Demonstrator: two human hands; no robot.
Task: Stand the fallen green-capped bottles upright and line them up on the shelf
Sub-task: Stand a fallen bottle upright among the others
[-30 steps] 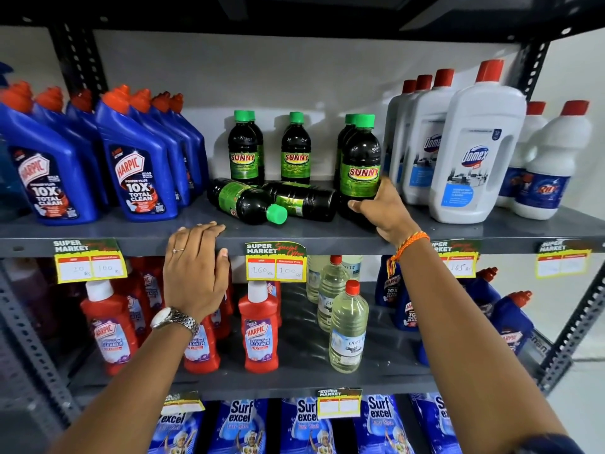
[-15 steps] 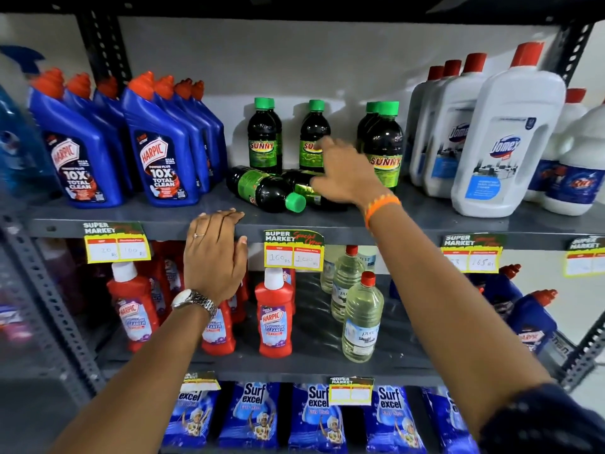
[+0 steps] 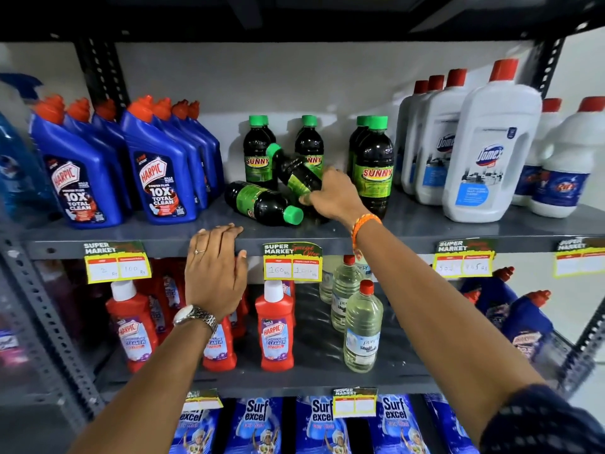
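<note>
- Our right hand [image 3: 330, 194] covers the lower end of the tilted bottle [image 3: 294, 173], so we cannot see its base.
- Behind that hand, the upright bottle [image 3: 309, 142] has its label half blocked.
- Below our left hand [image 3: 214, 273], the red bottles [image 3: 226, 342] are partly hidden.
- Far left of it, the spray bottle [image 3: 13, 165] is blurred and cut by the edge.

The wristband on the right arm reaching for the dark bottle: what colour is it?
Orange. The braided wristband shows clearly in the head view, just below the right hand.

Seven green-capped bottles [image 3: 375, 165]; two hands [image 3: 214, 273]; six price tags [image 3: 292, 262].
</note>
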